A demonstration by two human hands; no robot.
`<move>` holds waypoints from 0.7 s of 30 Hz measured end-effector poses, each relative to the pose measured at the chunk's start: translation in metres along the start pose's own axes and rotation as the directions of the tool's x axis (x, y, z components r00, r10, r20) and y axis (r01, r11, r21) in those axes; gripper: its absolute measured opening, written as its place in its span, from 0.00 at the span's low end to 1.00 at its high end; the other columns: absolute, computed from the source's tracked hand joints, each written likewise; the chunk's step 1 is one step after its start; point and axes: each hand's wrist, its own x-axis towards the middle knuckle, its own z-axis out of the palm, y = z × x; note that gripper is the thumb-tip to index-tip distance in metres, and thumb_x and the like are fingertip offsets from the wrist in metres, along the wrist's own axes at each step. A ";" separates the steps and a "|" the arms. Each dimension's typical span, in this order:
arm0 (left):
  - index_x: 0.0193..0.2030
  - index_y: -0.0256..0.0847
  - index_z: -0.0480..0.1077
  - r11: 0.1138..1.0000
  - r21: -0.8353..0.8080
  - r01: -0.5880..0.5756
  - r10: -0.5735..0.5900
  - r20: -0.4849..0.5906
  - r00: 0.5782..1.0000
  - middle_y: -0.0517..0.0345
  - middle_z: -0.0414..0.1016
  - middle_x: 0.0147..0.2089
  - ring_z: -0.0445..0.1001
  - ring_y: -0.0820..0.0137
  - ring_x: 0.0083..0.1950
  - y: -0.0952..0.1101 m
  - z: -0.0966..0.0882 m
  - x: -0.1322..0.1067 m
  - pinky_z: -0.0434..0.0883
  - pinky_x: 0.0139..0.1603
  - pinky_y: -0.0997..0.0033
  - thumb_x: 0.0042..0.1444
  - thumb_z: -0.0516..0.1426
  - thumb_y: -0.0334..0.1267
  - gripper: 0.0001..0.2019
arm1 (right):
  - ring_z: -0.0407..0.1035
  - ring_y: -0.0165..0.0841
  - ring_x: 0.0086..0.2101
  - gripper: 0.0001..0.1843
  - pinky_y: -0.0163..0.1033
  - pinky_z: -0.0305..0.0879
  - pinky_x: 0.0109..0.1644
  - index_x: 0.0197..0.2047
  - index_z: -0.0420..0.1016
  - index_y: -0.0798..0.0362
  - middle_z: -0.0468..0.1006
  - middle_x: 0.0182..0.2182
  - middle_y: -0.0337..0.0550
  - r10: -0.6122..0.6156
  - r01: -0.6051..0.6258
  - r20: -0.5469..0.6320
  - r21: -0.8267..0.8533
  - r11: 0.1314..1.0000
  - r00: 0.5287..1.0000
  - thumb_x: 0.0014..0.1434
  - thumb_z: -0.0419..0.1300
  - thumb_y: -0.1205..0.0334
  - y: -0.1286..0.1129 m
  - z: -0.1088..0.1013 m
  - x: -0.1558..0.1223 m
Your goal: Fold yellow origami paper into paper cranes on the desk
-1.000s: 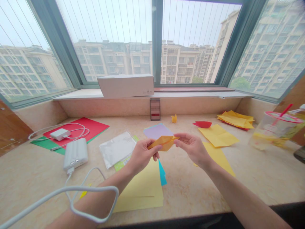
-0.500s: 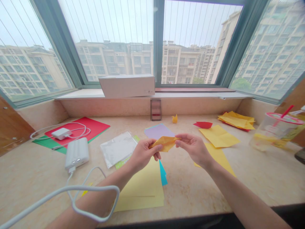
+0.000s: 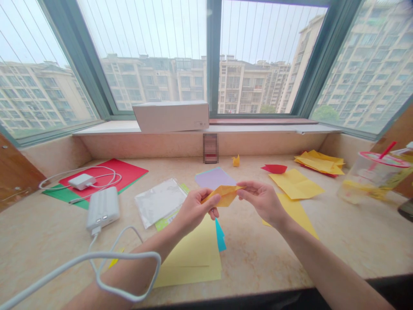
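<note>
- Spanning the whole view, the counter (image 3: 258, 258) is polished, mottled beige stone. Loose sheets could slide on so smooth a face.
- The white cable (image 3: 129, 255), round and rubbery, loops over the left forearm. A snag there could, I judge, drag the ribbed white power bank (image 3: 102, 208).
- The yellow sheet (image 3: 193, 254) lies flat beneath the hands, thin and matt.
- The left hand (image 3: 193, 211) and right hand (image 3: 263, 201) are close together, each pinching one end of the orange folded paper (image 3: 224, 194).
- The orange folded paper, held above the counter between both hands, is thin, creased and pointed. Pulling its ends too hard could tear it or skew a crease.
</note>
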 end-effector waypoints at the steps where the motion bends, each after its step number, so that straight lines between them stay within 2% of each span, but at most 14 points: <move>1: 0.40 0.33 0.73 1.000 -0.002 0.000 0.000 -0.010 1.000 0.57 0.77 0.23 0.73 0.73 0.22 0.000 0.000 0.000 0.68 0.25 0.76 0.59 0.61 0.52 0.19 | 0.75 0.32 0.29 0.16 0.40 0.72 0.38 0.40 0.82 0.52 0.83 0.28 0.41 -0.001 0.001 0.000 -0.002 1.000 1.000 0.48 0.74 0.55 0.000 0.000 0.000; 6: 0.37 0.33 0.74 1.000 0.001 -0.015 0.015 -0.085 0.996 0.58 0.76 0.21 0.70 0.75 0.21 -0.002 0.001 0.003 0.65 0.23 0.78 0.58 0.62 0.48 0.16 | 0.74 0.32 0.28 0.18 0.41 0.72 0.37 0.44 0.81 0.52 0.84 0.30 0.41 -0.004 0.004 0.011 -0.031 1.000 1.000 0.51 0.72 0.55 -0.002 0.000 -0.001; 11: 0.37 0.33 0.73 1.000 0.000 -0.019 0.019 -0.098 0.995 0.59 0.75 0.21 0.69 0.76 0.21 0.002 0.002 0.003 0.65 0.23 0.78 0.58 0.62 0.46 0.14 | 0.75 0.34 0.31 0.19 0.42 0.71 0.39 0.49 0.80 0.52 0.83 0.28 0.41 -0.026 0.028 0.023 -0.091 0.995 0.999 0.56 0.68 0.52 -0.005 0.000 -0.002; 16: 0.38 0.32 0.75 0.999 0.036 -0.038 0.042 -0.118 0.992 0.60 0.75 0.21 0.69 0.76 0.21 0.003 -0.001 0.002 0.65 0.24 0.78 0.59 0.61 0.43 0.13 | 0.77 0.37 0.36 0.22 0.47 0.70 0.48 0.51 0.79 0.53 0.84 0.32 0.45 -0.035 0.047 0.095 -0.127 0.991 0.995 0.62 0.61 0.46 -0.010 -0.004 -0.003; 19: 0.38 0.33 0.75 0.996 0.074 -0.047 0.057 -0.132 0.990 0.60 0.75 0.22 0.69 0.75 0.21 0.002 -0.003 0.002 0.66 0.25 0.77 0.59 0.61 0.42 0.11 | 0.78 0.38 0.36 0.25 0.47 0.69 0.49 0.50 0.80 0.55 0.85 0.33 0.47 0.010 0.009 0.161 -0.119 0.993 0.987 0.63 0.59 0.43 -0.011 -0.006 -0.002; 21: 0.38 0.34 0.75 0.993 0.100 -0.054 0.067 -0.132 0.989 0.60 0.75 0.22 0.70 0.75 0.22 0.001 -0.002 0.001 0.67 0.26 0.77 0.59 0.60 0.41 0.10 | 0.77 0.37 0.34 0.23 0.45 0.69 0.46 0.46 0.81 0.55 0.84 0.32 0.46 0.050 -0.031 0.155 -0.125 0.992 0.987 0.60 0.62 0.44 -0.011 -0.005 -0.001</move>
